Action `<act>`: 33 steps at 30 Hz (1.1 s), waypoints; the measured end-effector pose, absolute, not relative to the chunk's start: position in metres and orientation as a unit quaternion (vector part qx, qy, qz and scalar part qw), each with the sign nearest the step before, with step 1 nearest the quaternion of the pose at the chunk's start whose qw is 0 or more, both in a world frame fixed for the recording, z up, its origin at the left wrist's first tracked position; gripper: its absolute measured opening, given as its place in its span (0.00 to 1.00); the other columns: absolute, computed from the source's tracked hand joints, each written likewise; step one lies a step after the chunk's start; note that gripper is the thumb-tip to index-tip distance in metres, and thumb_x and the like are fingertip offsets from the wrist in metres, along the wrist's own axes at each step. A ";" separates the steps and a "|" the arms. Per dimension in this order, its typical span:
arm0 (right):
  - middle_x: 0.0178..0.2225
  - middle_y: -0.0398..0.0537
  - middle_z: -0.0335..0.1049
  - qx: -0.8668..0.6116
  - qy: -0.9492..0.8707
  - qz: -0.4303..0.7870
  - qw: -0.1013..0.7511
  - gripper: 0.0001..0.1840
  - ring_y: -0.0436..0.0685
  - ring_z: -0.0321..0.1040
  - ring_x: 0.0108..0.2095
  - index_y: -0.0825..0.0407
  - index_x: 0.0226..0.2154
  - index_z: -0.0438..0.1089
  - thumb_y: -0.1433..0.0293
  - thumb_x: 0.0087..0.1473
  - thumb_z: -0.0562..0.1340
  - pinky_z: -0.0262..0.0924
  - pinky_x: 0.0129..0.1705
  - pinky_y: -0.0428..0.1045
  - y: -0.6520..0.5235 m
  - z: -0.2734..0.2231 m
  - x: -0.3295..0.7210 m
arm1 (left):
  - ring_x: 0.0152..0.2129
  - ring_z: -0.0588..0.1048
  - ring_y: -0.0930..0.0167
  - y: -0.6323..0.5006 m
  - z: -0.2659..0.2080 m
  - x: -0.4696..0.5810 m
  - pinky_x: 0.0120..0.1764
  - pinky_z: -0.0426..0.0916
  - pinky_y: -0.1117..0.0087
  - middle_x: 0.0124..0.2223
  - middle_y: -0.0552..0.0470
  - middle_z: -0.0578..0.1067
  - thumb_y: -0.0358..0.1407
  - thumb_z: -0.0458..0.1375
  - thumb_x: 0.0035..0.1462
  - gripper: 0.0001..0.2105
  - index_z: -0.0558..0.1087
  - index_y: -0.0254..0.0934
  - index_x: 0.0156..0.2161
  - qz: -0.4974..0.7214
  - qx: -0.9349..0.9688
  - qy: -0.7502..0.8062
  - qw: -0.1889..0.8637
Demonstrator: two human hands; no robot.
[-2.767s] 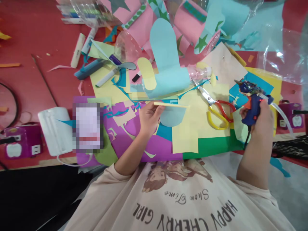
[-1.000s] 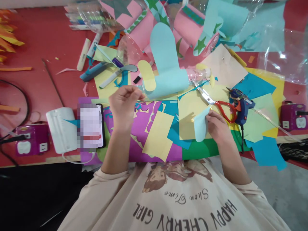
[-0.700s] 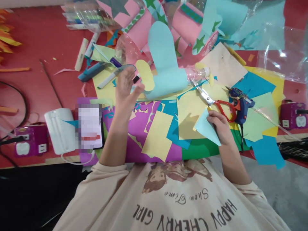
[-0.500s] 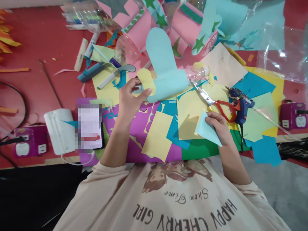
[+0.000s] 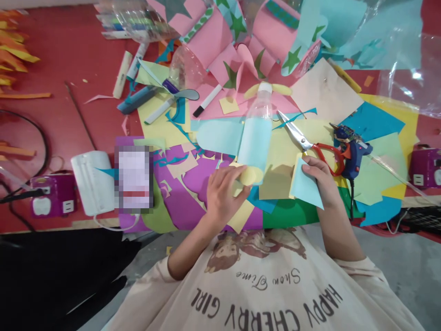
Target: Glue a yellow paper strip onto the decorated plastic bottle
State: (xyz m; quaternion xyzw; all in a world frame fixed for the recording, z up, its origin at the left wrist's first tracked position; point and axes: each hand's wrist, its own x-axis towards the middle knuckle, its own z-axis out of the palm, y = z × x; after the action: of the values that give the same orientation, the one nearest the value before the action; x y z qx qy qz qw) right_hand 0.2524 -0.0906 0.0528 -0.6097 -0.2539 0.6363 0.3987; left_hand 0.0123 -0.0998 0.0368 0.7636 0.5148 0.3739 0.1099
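A clear plastic bottle (image 5: 264,105) wrapped in light blue paper lies with its white cap pointing away from me. Yellow paper blades (image 5: 281,89) stick out beside the cap, and a rounded light blue paper wing (image 5: 218,135) extends left from the body. My left hand (image 5: 223,195) is closed at the bottle's near end, thumb and fingers around a rounded yellow paper piece (image 5: 251,175) there. My right hand (image 5: 322,181) pinches a light blue paper piece (image 5: 308,186) with a yellow one (image 5: 296,172) behind it. Open red-handled scissors (image 5: 303,141) lie just beyond that hand.
A blue glue gun (image 5: 351,154) rests right of the scissors. A phone (image 5: 134,179) and a white power bank (image 5: 93,184) lie left. Markers (image 5: 207,100), coloured paper scraps (image 5: 377,117) and pink paper-covered bottles with green stars (image 5: 210,39) crowd the far side.
The bottle has turned from lying sideways, cap right, to cap pointing away, its wing now to the left. My left hand has moved right and nearer me with it. My right hand keeps its papers.
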 end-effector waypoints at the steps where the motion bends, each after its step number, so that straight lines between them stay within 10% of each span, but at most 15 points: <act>1: 0.19 0.39 0.64 -0.599 -0.252 0.644 0.403 0.13 0.48 0.60 0.17 0.49 0.23 0.66 0.62 0.40 0.69 0.54 0.18 0.44 -0.089 0.052 0.251 | 0.34 0.75 0.69 -0.101 0.037 0.015 0.37 0.70 0.68 0.38 0.48 0.77 0.36 0.59 0.58 0.13 0.69 0.38 0.48 0.374 0.773 0.499 0.117; 12: 0.16 0.38 0.59 -0.513 -0.224 0.692 0.455 0.12 0.46 0.55 0.16 0.50 0.19 0.66 0.62 0.40 0.69 0.59 0.22 0.45 -0.087 0.048 0.231 | 0.50 0.73 0.64 -0.077 0.033 0.018 0.50 0.69 0.62 0.53 0.39 0.74 0.40 0.59 0.59 0.24 0.62 0.35 0.58 0.372 0.834 0.374 0.164; 25: 0.15 0.39 0.61 -0.519 -0.210 0.751 0.350 0.15 0.48 0.55 0.15 0.50 0.17 0.64 0.60 0.34 0.69 0.50 0.16 0.44 -0.097 0.044 0.226 | 0.54 0.72 0.66 -0.105 0.042 0.006 0.47 0.75 0.63 0.54 0.40 0.73 0.28 0.45 0.63 0.20 0.61 0.38 0.60 0.398 0.800 0.361 0.267; 33: 0.21 0.40 0.67 -0.551 -0.277 0.680 0.396 0.11 0.51 0.64 0.22 0.48 0.22 0.70 0.62 0.40 0.71 0.56 0.21 0.45 -0.088 0.052 0.254 | 0.46 0.76 0.67 -0.091 0.045 0.003 0.45 0.74 0.65 0.50 0.45 0.76 0.26 0.55 0.61 0.15 0.69 0.39 0.52 0.349 0.819 0.419 0.176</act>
State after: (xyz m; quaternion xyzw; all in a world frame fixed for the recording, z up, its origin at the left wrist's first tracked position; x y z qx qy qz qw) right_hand 0.2540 -0.0881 0.0516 -0.5509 -0.2773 0.6801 0.3963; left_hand 0.0027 -0.0913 0.0447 0.8191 0.4194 0.3493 0.1763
